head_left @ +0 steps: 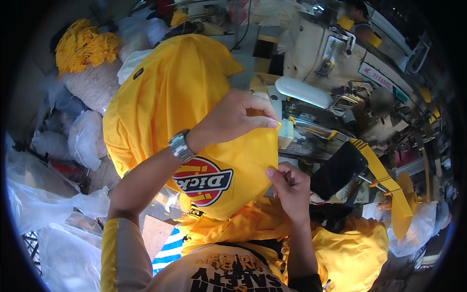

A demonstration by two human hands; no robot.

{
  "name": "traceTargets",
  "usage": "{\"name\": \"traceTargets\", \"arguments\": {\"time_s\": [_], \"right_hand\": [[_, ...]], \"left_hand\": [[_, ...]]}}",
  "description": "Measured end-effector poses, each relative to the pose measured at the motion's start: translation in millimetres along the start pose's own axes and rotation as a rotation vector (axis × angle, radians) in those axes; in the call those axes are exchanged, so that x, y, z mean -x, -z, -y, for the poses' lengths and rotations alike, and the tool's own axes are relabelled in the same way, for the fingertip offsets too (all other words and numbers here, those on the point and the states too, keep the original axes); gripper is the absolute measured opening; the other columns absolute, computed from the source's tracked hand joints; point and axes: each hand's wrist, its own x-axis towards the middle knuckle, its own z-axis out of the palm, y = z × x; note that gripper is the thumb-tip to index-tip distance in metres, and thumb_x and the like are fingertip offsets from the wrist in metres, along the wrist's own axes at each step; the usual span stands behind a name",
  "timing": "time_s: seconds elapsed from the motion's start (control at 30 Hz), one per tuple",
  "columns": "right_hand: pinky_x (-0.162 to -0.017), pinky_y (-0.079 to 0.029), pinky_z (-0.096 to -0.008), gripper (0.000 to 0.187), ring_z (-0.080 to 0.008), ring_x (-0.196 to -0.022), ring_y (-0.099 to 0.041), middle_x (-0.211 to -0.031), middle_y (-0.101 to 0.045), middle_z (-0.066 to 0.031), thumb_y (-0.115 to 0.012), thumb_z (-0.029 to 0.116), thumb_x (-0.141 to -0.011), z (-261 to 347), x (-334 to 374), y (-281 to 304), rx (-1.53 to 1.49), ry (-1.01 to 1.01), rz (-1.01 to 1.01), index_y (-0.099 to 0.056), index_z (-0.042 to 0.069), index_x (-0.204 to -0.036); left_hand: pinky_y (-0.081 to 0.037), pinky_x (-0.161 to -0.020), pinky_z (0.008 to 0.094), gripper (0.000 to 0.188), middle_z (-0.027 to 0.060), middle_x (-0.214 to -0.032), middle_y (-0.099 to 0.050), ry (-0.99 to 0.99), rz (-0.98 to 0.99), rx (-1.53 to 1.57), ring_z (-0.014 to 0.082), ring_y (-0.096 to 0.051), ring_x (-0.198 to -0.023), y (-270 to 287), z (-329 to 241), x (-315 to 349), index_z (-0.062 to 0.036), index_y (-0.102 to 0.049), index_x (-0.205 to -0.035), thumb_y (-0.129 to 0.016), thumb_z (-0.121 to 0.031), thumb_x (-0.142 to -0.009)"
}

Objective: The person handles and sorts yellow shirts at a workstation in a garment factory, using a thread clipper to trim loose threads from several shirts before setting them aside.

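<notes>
A large yellow shirt with a red and dark printed emblem is draped across the middle, its right edge lying against the sewing machine. My left hand, with a metal watch on its wrist, reaches over the cloth and pinches the edge's upper corner beside the machine's bed. Lower on that same edge, my right hand grips the cloth between thumb and curled fingers. The edge runs straight between both hands. More yellow cloth is bunched below it, near my lap.
A dark smartphone sits just right of my right hand, near a yellow strip. Plastic-wrapped bundles and heaped yellow cloth lie at the left. Another yellow pile is at lower right. A person is at upper right.
</notes>
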Motion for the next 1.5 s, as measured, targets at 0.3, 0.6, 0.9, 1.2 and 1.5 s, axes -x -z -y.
{"name": "traceTargets", "arguments": {"time_s": [0.3,0.6,0.9,1.2,1.5], "right_hand": [[-0.042,-0.032,-0.0166,0.02,0.0008,-0.046,-0.043,-0.061,-0.054,0.0041,-0.066,0.017,-0.092,-16,-10,28,-0.262,-0.178,-0.094,-0.064,0.0,-0.083],[-0.043,-0.03,-0.0166,0.019,0.0016,-0.048,-0.041,-0.061,-0.051,0.0061,-0.065,0.016,-0.093,-20,-15,34,-0.314,-0.201,-0.048,-0.063,0.001,-0.081],[-0.043,-0.027,-0.0161,0.017,0.0027,-0.049,-0.039,-0.062,-0.051,0.0067,-0.064,0.013,-0.093,-21,-16,35,-0.368,-0.232,-0.036,-0.063,0.0,-0.083],[-0.043,-0.026,-0.0163,0.017,0.003,-0.05,-0.037,-0.062,-0.05,0.0066,-0.063,0.012,-0.094,-17,-24,32,-0.387,-0.225,-0.056,-0.062,0.0,-0.081],[-0.044,-0.027,-0.0158,0.017,0.0031,-0.05,-0.038,-0.062,-0.049,0.0075,-0.063,0.012,-0.093,-19,-27,27,-0.307,-0.203,-0.091,-0.062,0.001,-0.08]], "left_hand": [[-0.039,-0.09,0.0416,0.023,0.0096,-0.115,-0.058,-0.152,-0.053,-0.851,0.0271,-0.053,-0.104,-54,-1,-4,-0.0076,-0.066,-0.105,-0.064,-0.01,-0.082],[-0.035,-0.099,0.0488,0.044,0.0127,-0.126,-0.052,-0.008,-0.015,-0.896,0.0323,-0.05,-0.116,-69,-1,15,-0.0044,-0.055,-0.127,-0.059,-0.005,-0.083],[-0.034,-0.101,0.0507,0.054,0.0111,-0.131,-0.053,-0.007,0.073,-1.001,0.0306,-0.05,-0.119,-69,-3,12,-0.0079,-0.055,-0.129,-0.056,-0.002,-0.076],[-0.031,-0.1,0.0539,0.051,0.0106,-0.125,-0.057,-0.031,0.03,-1.112,0.0312,-0.051,-0.116,-67,0,4,-0.0065,-0.057,-0.125,-0.054,-0.002,-0.074],[-0.036,-0.09,0.047,0.029,0.0095,-0.103,-0.064,-0.08,-0.005,-0.997,0.0265,-0.056,-0.101,-53,9,-5,-0.0061,-0.059,-0.106,-0.055,-0.004,-0.077]]}}
